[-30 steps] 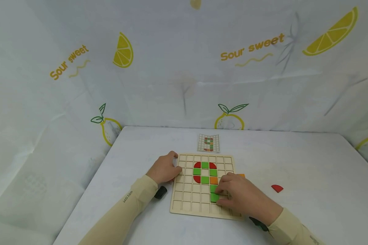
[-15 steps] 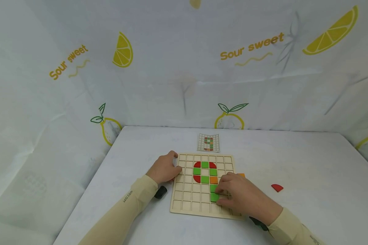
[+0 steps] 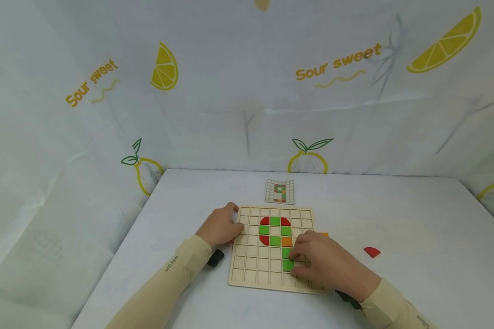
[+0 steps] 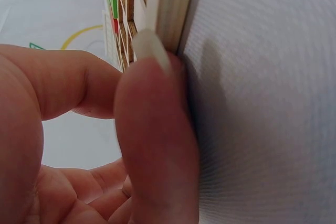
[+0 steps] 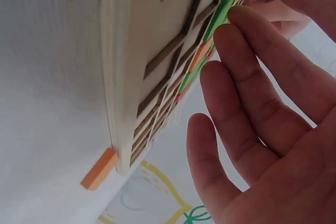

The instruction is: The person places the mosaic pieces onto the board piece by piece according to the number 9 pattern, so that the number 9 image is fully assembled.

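Observation:
A wooden grid board (image 3: pixel 257 276) lies on the table, with red quarter-round, green and orange pieces set in its cells. My left hand (image 3: pixel 221 226) holds the board's left edge, thumb on the rim; the left wrist view shows a fingertip (image 4: pixel 155 87) right at the board's side. Over the right half of the board, my right hand (image 3: pixel 321 256) has its thumb and fingertips at a green square tile (image 3: pixel 287 265), the lower of two stacked below the orange square (image 3: pixel 286 241). In the right wrist view its fingers (image 5: pixel 231 103) reach over the board, hiding some cells.
A small pattern card (image 3: pixel 280 192) lies behind the board. A loose red quarter-round piece (image 3: pixel 372 252) rests on the table to the right. An orange piece (image 5: pixel 100 169) lies beside the board's right edge, partly hidden by my right hand in the head view.
The lower green tile appears to sit slightly flatter in its cell. Both hands stay in nearly the same place.

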A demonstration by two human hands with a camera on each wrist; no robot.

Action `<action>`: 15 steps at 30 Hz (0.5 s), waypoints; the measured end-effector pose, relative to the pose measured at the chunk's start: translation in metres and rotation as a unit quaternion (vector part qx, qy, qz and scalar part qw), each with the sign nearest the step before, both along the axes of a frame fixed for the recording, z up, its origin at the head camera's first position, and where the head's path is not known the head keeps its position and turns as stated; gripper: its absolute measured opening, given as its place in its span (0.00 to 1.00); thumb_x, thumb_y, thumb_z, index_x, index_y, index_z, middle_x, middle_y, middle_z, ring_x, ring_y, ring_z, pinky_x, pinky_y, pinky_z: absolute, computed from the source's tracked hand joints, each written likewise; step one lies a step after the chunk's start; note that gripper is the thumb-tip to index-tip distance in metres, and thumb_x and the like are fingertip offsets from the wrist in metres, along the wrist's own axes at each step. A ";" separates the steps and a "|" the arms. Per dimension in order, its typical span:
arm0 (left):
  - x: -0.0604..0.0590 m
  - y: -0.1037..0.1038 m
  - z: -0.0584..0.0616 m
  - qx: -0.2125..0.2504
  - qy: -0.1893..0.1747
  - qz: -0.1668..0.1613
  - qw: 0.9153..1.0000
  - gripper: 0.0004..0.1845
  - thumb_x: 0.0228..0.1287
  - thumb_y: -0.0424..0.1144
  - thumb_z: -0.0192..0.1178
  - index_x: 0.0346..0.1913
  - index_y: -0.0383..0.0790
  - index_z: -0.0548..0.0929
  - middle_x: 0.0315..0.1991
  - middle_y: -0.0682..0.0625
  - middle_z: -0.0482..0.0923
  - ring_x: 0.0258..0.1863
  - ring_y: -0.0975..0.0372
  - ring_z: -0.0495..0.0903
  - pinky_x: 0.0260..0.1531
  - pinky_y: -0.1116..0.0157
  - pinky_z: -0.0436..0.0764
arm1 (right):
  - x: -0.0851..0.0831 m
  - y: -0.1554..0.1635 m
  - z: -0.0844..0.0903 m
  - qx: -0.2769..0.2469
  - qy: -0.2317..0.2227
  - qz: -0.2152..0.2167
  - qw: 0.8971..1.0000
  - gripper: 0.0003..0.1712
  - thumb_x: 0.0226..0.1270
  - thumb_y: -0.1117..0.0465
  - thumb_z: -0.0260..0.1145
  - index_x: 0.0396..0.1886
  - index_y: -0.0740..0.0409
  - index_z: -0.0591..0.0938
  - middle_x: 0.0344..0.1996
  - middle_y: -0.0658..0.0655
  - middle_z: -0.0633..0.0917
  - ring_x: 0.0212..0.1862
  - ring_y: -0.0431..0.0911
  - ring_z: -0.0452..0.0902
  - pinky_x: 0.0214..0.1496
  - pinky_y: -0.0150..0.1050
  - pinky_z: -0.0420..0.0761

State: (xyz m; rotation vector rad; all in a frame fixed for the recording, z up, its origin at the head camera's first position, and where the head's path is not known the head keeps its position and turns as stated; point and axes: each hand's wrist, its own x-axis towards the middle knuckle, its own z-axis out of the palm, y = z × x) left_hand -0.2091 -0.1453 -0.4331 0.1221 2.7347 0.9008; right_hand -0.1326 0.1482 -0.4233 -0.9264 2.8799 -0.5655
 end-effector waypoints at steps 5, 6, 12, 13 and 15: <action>0.000 0.005 0.000 0.003 -0.002 -0.004 1.000 0.31 0.72 0.39 0.61 0.75 0.36 0.71 0.18 0.49 0.82 0.15 0.61 0.78 0.23 0.65 0.76 | 0.001 0.013 0.009 -0.001 0.002 -0.032 0.999 0.08 0.61 0.50 0.83 0.39 0.41 0.94 0.36 0.35 0.85 0.44 0.34 0.77 0.50 0.37 0.85; 0.000 0.005 0.000 0.002 -0.004 -0.003 1.000 0.31 0.72 0.39 0.61 0.75 0.36 0.71 0.18 0.49 0.82 0.15 0.61 0.78 0.23 0.65 0.76 | 0.001 0.018 0.010 -0.001 0.003 -0.040 0.999 0.08 0.61 0.50 0.83 0.38 0.41 0.94 0.36 0.35 0.85 0.45 0.35 0.77 0.49 0.37 0.85; 0.002 0.004 0.000 -0.004 -0.008 0.005 1.000 0.31 0.72 0.39 0.61 0.75 0.37 0.71 0.18 0.50 0.81 0.15 0.62 0.77 0.24 0.66 0.76 | 0.007 0.058 0.015 0.030 -0.003 -0.109 0.994 0.08 0.60 0.47 0.83 0.37 0.39 0.92 0.36 0.37 0.84 0.44 0.37 0.78 0.49 0.41 0.85; 0.002 0.004 0.000 -0.004 -0.006 0.005 1.000 0.31 0.72 0.39 0.62 0.75 0.37 0.71 0.18 0.50 0.81 0.15 0.62 0.77 0.24 0.66 0.76 | 0.009 0.067 0.015 0.037 -0.008 -0.125 0.991 0.09 0.60 0.46 0.83 0.37 0.39 0.92 0.36 0.38 0.84 0.44 0.38 0.78 0.49 0.42 0.85; 0.002 0.002 0.001 -0.005 -0.005 0.007 1.000 0.31 0.71 0.39 0.62 0.75 0.37 0.71 0.18 0.50 0.81 0.15 0.61 0.77 0.25 0.65 0.76 | 0.012 0.085 0.015 0.049 -0.019 -0.156 0.986 0.10 0.60 0.45 0.83 0.38 0.39 0.92 0.36 0.39 0.85 0.43 0.39 0.78 0.48 0.43 0.86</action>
